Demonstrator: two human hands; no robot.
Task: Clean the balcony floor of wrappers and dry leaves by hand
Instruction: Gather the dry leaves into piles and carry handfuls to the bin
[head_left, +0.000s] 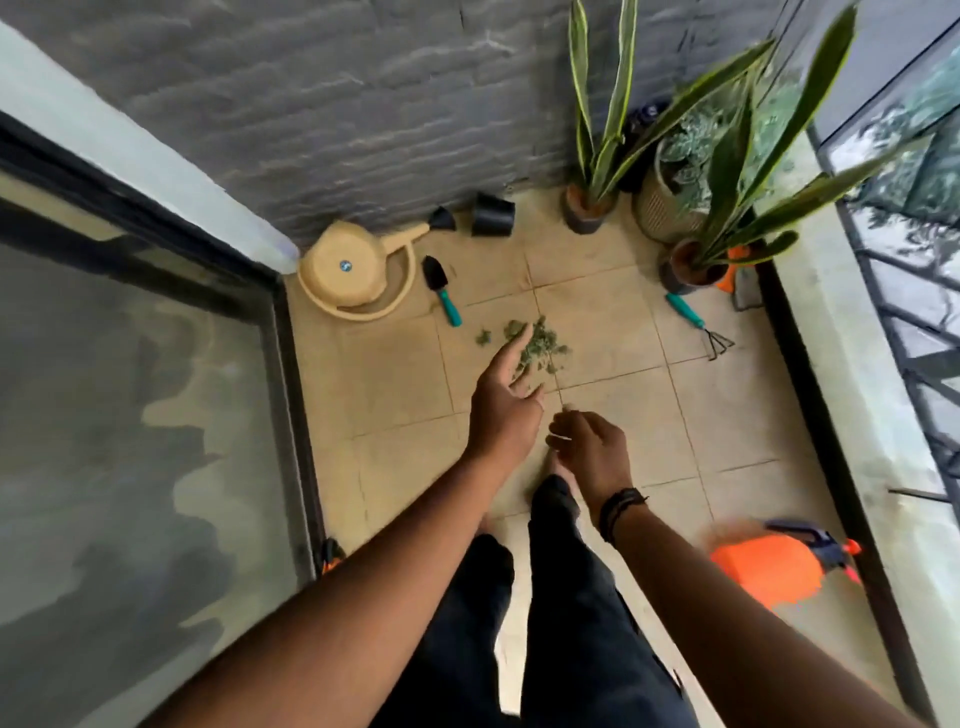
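The main risk, as I judge it, is scatter. The dry leaves (535, 345) lie in a loose small heap on the tiled floor (613, 415), in front of the watering can (353, 270) and a little to its right, with a few crumbs apart on the can's side of the heap. A fast sweep or a shallow pinch could break them and push bits along the grout lines, leaving more to pick up. The thin stem running out of the heap toward the person could drag the whole clump if it is lifted by one end. A reach that goes too far could also knock the small trowel (441, 291), which lies just beside the can, between it and the leaves. No wrappers show in this view, so that part of the task cannot be judged.

The left hand (506, 405) reaches forward with the arm extended, back of the hand up, fingers straight and slightly spread, holding nothing; the forefinger points into the near edge of the heap, and I cannot tell whether it touches. The right hand (587, 447) hangs nearer the person, farther from the can, fingers curled inward. They seem to pinch the near end of the stem, but blur keeps this uncertain.
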